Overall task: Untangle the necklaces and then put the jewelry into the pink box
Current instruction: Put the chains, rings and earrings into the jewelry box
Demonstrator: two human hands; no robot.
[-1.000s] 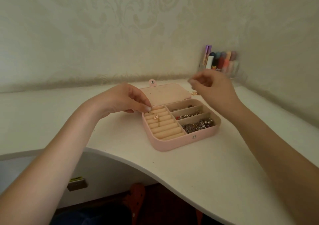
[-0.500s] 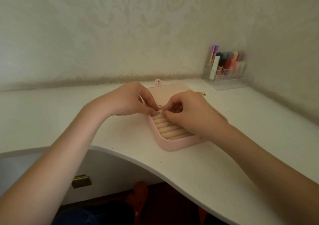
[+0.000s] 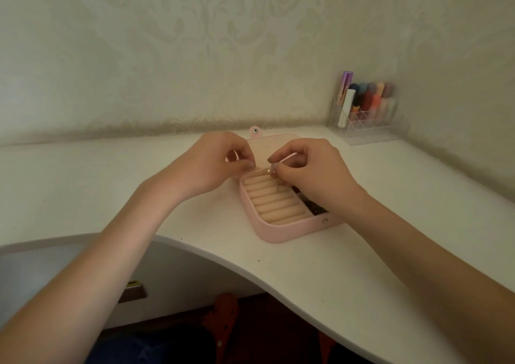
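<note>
Two hands meet over the far end of the open pink box (image 3: 281, 231): the left hand (image 3: 214, 162) and the right hand (image 3: 312, 168) each pinch a thin gold chain (image 3: 276, 186) that dangles onto the ring rolls. Dark jewelry (image 3: 315, 209) fills the right compartment. The box sits on the bench (image 3: 320, 280); one clear organizer (image 3: 367, 129) holds tubes.

Pink box (image 3: 281, 231) with beige ring rolls (image 3: 274, 200); white desk (image 3: 306, 280); cream damask-patterned wallpaper (image 3: 195, 43); multicoloured tubes (image 3: 367, 98) at two o'clock.
</note>
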